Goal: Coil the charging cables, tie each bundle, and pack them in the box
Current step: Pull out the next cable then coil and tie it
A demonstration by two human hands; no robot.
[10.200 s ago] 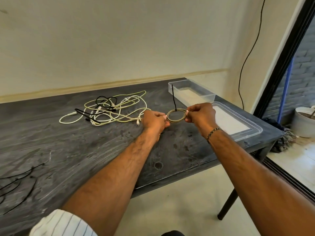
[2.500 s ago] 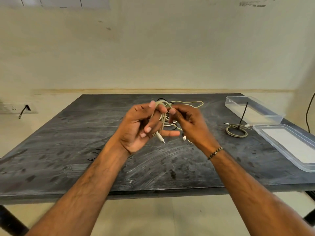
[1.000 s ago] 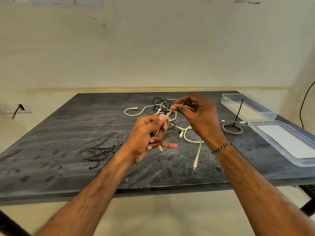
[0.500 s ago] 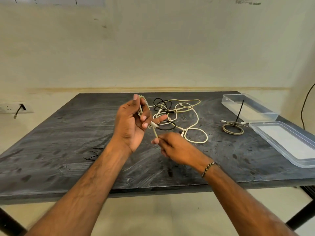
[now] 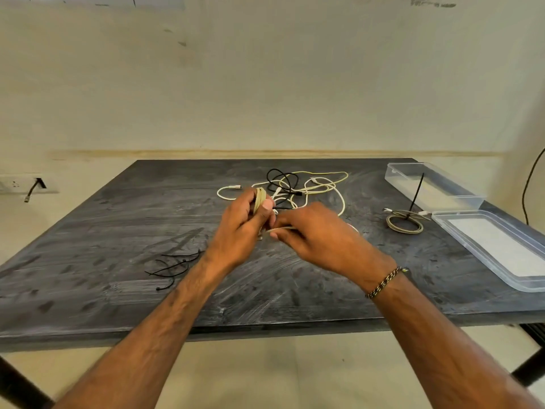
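Forearms: both bare, entering from the bottom edge at 6 o'clock and cut off by it; a braided bracelet [image 5: 385,282] circles the right wrist.
Table [image 5: 88,261]: dark, matte top with pale scuffed streaks; its near edge runs across the lower third, and a leg shows at 4 o'clock, partly cut off.
Cable ties [image 5: 174,265]: thin black strips lying loose at 9 o'clock from the hands; how many cannot be counted.
Right hand [image 5: 318,234]: knuckles up, fingers curled, pinching a pale length of cable that runs leftward to the other hand; the fingertips are hidden under the hand.
Left hand [image 5: 241,225]: just left of the right hand, fingers curled round a small coil [image 5: 260,199] of beige cable, whose loops show above the thumb; the lower part of the coil is hidden in the palm.
Tied bundle [image 5: 404,222]: a flat round coil of grey-beige cable at 3 o'clock from the hands, on the table, with a black tie tail standing up from it.
Lid [image 5: 460,231]: clear plastic, shallow, rounded corners, just right of the bundle; cut off by the right edge.
Loose cables [image 5: 312,184]: tangled cream and black cords at 12 o'clock behind the hands, partly hidden by them.
Box [image 5: 460,197]: clear rectangular plastic tub at 2 o'clock, near the far right corner.
Wall: cream, smudged; a socket [image 5: 17,184] at 9 o'clock.
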